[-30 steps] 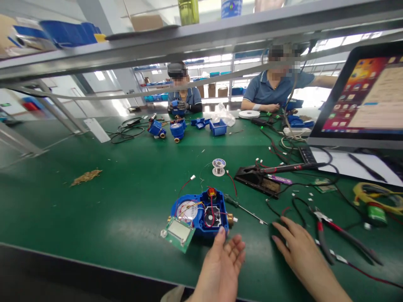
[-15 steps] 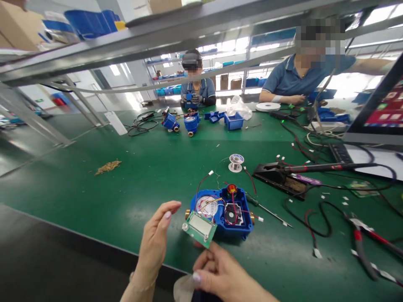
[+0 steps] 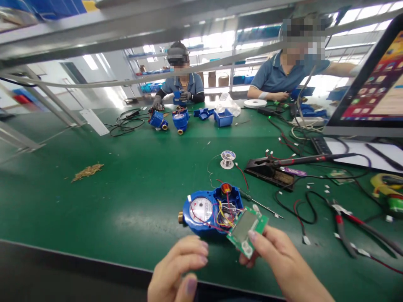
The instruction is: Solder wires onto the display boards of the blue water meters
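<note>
A green circuit board (image 3: 244, 228) with a grey display is pinched in my right hand (image 3: 277, 251), thumb on top and fingers beneath. Thin wires run from it into a blue water meter (image 3: 192, 226), which lies on the green table. The meter has a round white dial (image 3: 201, 209) on its left and an uncovered square compartment on its right, with a copper-coloured coil (image 3: 226, 188) at its back corner. My left hand (image 3: 179, 266) is in front of the meter, touching nothing, its fingers slightly curled and apart from the thumb.
Behind the meter stands a solder spool (image 3: 227, 160). A screwdriver (image 3: 261, 203), a soldering iron (image 3: 311, 159) on its stand and pliers (image 3: 343, 226) lie to the right. Brass-coloured bits (image 3: 88, 172) are heaped on the left. Two people sit across the table (image 3: 132, 184); a monitor (image 3: 371, 84) is at right.
My right hand has taken hold of the circuit board and moved it from over the dial to the meter's right front. My left hand has moved lower and to the right. The view has turned right.
</note>
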A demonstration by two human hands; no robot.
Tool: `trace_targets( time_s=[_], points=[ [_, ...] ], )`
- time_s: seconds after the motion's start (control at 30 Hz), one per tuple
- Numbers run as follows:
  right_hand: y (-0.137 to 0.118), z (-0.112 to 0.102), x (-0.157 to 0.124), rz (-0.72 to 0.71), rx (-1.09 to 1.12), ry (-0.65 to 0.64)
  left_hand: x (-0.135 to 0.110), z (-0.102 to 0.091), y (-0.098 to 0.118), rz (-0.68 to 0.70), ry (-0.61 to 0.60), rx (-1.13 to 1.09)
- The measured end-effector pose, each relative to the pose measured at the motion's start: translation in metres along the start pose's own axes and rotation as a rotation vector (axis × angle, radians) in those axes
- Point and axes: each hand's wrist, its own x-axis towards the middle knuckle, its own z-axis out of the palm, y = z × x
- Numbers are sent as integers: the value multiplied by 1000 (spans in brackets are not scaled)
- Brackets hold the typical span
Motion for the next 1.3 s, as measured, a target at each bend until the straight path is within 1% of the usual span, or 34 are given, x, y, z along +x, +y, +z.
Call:
trace_targets(
  time_s=[0.07,0.1,0.2,0.27,0.3,0.37,0.43,0.5,0.57,0.63,0.67,0.7,0.73,0.8,0.83,0.87,0.9,0.97,1.0,1.03,1.07,1.2,1.23,1.3],
  points=[
    [-6,-15,7,16,-52,49,26,-6,-9,-29,99,40],
    [-7,-20,10,27,-71,65,43,-10,-15,-69,119,41],
    [-7,-23,15,55,-95,71,89,-14,-32,-203,-5,23],
    [-6,-22,16,64,-94,59,106,-8,-42,-323,-129,-28],
    [-5,-22,17,67,-95,58,107,-4,-46,-384,-176,-59],
    [-3,-24,18,71,-107,72,99,5,-51,-481,-204,-110],
    [-2,-32,19,68,-140,110,79,12,-52,-535,-161,-136],
    [-1,-41,22,62,-176,144,56,13,-50,-572,-104,-122],
    [-2,-49,25,54,-195,156,38,10,-43,-601,-104,-40],
    [-5,-56,28,46,-196,149,29,7,-34,-632,-161,86],
    [-6,-58,29,43,-195,141,30,6,-28,-621,-193,142],
    [-8,-60,31,41,-195,132,33,7,-23,-579,-223,187],
    [-9,-62,32,41,-195,118,39,10,-17,-507,-242,229],
    [-12,-64,34,39,-197,91,57,20,-7,-278,-274,336],
    [-13,-65,34,35,-199,80,68,26,-4,-160,-314,399],
    [-14,-66,34,29,-201,73,80,33,-1,-65,-370,454],
    [-16,-66,34,21,-203,67,91,40,0,-7,-449,480],
    [-19,-68,33,5,-198,54,109,53,-1,13,-589,460],
    [-20,-70,34,-2,-188,48,115,57,-4,-10,-624,432],
    [-21,-71,35,-7,-174,42,120,61,-7,-42,-622,404],
    [-21,-72,36,-12,-155,35,123,63,-11,-75,-585,377],
    [-17,-75,47,-21,-69,15,128,64,-26,-232,-344,183],
    [-15,-75,51,-22,-51,11,128,63,-29,-273,-297,117],
    [-10,-75,57,-19,-29,6,130,60,-34,-352,-240,-4]
  ],
)
